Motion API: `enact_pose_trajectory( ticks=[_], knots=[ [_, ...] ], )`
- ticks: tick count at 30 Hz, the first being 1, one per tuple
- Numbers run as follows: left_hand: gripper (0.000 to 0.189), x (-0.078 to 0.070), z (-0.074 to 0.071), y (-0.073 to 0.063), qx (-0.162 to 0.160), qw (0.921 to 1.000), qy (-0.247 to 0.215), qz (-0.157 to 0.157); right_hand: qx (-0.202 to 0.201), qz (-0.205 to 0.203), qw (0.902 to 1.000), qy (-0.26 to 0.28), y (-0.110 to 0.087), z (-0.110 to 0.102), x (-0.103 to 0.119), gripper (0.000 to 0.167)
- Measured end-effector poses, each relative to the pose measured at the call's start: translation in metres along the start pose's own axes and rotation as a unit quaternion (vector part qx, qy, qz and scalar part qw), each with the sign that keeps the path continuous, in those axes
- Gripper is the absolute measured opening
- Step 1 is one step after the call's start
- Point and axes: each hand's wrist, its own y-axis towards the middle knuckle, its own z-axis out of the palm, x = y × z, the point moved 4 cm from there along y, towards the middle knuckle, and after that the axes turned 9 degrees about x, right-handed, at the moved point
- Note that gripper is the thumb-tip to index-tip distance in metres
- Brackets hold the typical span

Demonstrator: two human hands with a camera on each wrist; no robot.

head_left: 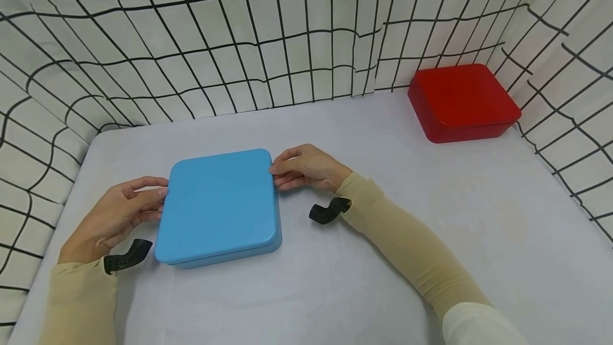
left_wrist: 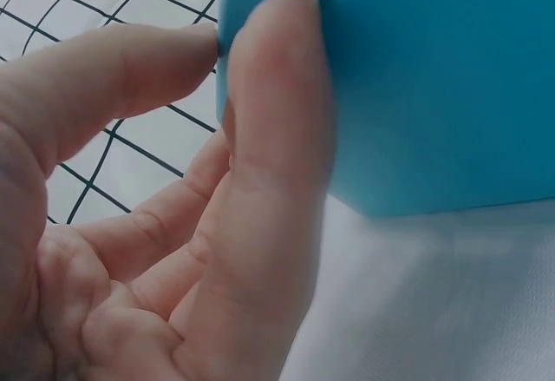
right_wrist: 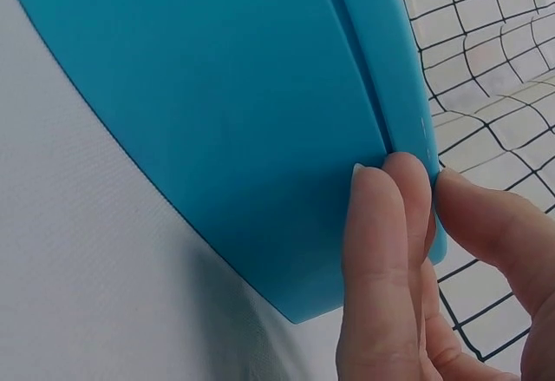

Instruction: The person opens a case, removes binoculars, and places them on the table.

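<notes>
A closed, light-blue rectangular box with rounded corners lies flat on the white table, left of the middle. On its left side my left hand holds the lid's edge; the left wrist view shows fingers against the box wall near the lid seam and another fingertip at the lid's rim. My right hand pinches the lid's rim near the far right corner. In the right wrist view, fingertips press just below the seam, with the thumb on the rim's other side.
A closed red box stands at the table's far right corner. Black-grid mesh over white cloth rises along the back and both sides of the white table. Each wrist wears a black camera mount.
</notes>
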Motion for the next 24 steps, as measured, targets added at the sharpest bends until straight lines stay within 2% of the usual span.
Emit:
enact_pose_trajectory(
  ticks=[16,24],
  knots=[
    [0.020,-0.003,0.000,-0.002,0.003,0.9999,0.012,-0.001,0.004,-0.001,1.0000,0.002,-0.001,0.000,0.000,0.012],
    [0.017,-0.013,0.004,-0.004,-0.008,0.9997,0.013,0.021,0.004,-0.002,0.9999,-0.010,-0.002,-0.001,0.000,0.013]
  ],
)
